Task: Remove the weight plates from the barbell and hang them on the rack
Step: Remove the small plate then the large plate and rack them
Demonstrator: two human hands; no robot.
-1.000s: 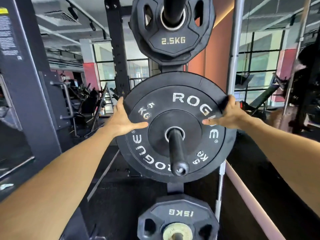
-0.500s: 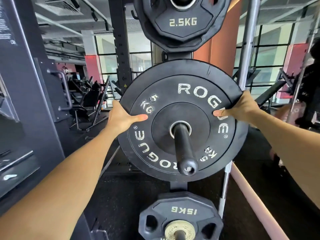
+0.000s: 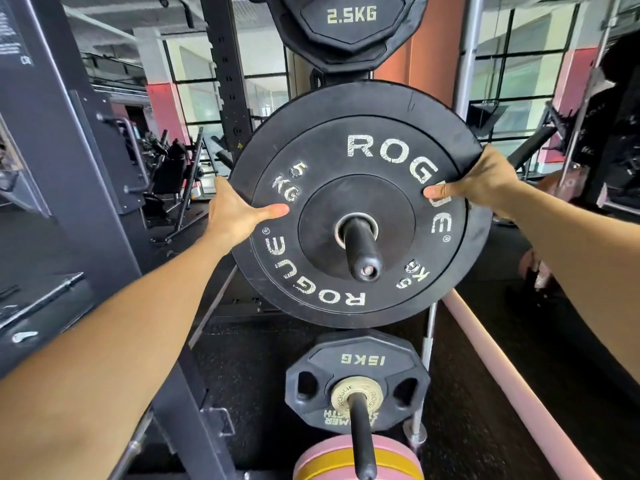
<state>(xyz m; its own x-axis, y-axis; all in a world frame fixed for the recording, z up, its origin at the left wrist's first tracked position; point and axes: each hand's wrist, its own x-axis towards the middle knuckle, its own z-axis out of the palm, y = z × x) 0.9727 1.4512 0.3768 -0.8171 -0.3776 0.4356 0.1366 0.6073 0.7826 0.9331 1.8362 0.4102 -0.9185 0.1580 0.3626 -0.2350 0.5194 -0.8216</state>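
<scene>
Gym flooring of dark rubber lies below, and nearest on the rack a peg (image 3: 362,441) carries a plate marked 15KG (image 3: 356,382). Above it, the left hand (image 3: 231,216) and right hand (image 3: 479,185) grasp opposite edges of the ROGUE 5 KG plate (image 3: 360,206), threaded on its storage peg (image 3: 362,251), whose axis points toward the person. Farther up hangs a 2.5KG plate (image 3: 349,26).

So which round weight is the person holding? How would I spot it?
Find the tall black rack post with pegs stacked up it. The held plate hangs on the middle peg, with the left hand and right hand gripping its edges. It is the biggest, smooth and round, lettered ROGUE 5 KG.
</scene>
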